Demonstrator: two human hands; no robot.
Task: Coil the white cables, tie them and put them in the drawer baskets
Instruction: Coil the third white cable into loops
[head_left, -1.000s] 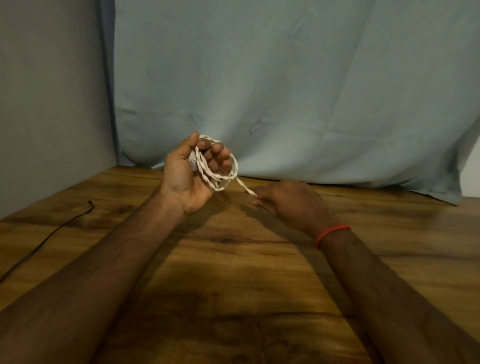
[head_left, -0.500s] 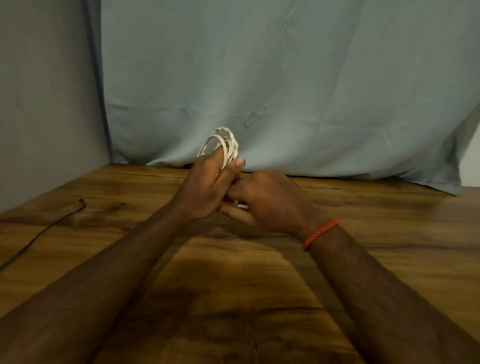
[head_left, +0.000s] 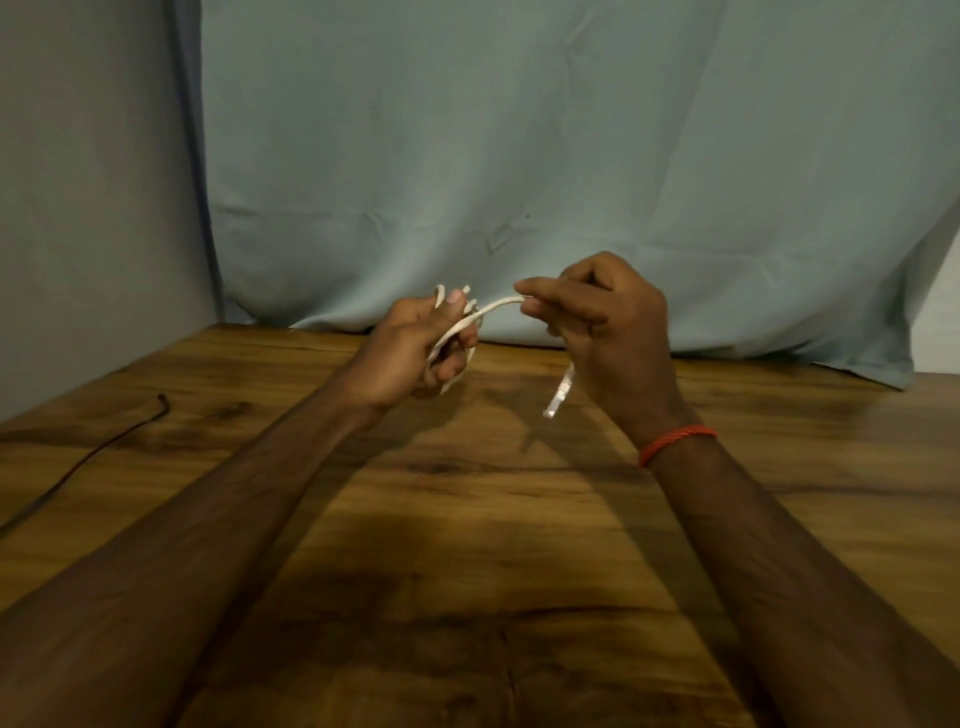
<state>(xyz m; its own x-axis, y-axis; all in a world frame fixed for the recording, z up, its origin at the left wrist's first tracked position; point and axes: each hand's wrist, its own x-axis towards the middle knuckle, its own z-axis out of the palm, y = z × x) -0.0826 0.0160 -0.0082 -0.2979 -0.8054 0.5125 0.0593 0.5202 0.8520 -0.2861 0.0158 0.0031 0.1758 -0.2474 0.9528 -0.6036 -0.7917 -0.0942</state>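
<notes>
The coiling looked mostly done. The left hand (head_left: 410, 348) was curled round a bundle of loops of the white cable (head_left: 488, 310), held above the far half of the wooden table (head_left: 467, 519) and clear of its surface. The tying appeared to be under way rather than finished: a free length ran out of the bundle to the right hand (head_left: 608, 322), which pinched it between thumb and forefinger, the other fingers curled beneath. Past that pinch the tail dropped, and its clear connector (head_left: 557, 397) hung above the table without touching it. No knot or wrap could be made out round the loops, so I judged the tie not yet closed. Left to do: finish the tie, then stow the bundle—no drawer baskets showed anywhere around the table.

The span between the hands ran left to right across the table, rising slightly towards the right hand; the connector end pointed down and a little towards the near edge. A black cord (head_left: 88, 457) lay on the table's left side.
</notes>
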